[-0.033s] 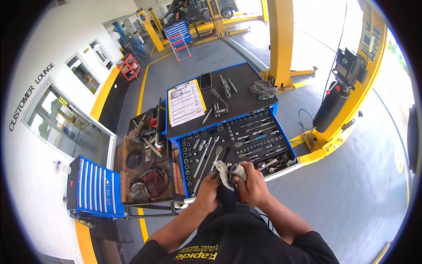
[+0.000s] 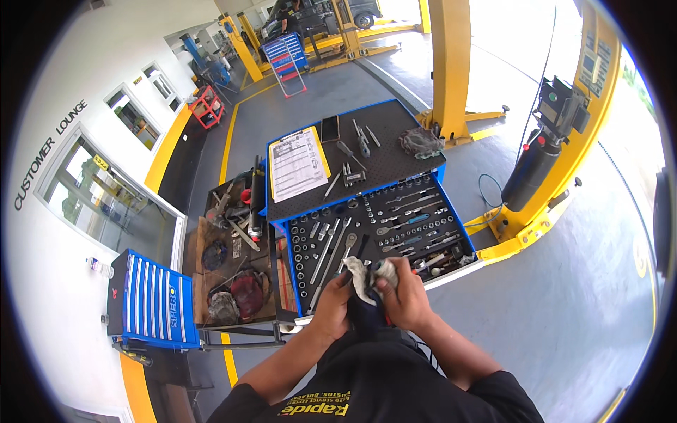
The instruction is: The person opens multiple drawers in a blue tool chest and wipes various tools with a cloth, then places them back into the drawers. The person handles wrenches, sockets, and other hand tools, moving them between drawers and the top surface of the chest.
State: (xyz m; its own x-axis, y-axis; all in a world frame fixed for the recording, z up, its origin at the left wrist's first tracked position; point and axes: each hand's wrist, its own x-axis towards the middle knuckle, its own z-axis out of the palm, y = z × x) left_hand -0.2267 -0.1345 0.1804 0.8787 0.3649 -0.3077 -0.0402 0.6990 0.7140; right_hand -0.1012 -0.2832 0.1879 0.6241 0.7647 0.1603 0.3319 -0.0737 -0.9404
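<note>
Both my hands meet over the front edge of an open tool drawer (image 2: 366,233). A soiled whitish rag (image 2: 360,279) is bunched between them. My left hand (image 2: 333,304) is closed on the rag's left part. Closed around its right part, my right hand (image 2: 407,296) is slightly smeared by motion. Anything wrapped inside the cloth is hidden. Just beyond my hands, the drawer's black lining carries sockets, a long ratchet (image 2: 350,243) and several more wrenches and drivers in rows.
On the blue cart's black top (image 2: 296,206) lie a clipboard (image 2: 299,163), a phone (image 2: 330,129), pliers (image 2: 363,144) and a grey rag (image 2: 422,143). A wooden tray (image 2: 194,282) with tools and cloths stands left. Yellow lift posts (image 2: 451,70) rise at the right.
My right hand and the rag end in it have shifted very slightly, with some blur. My left hand stays in place.
</note>
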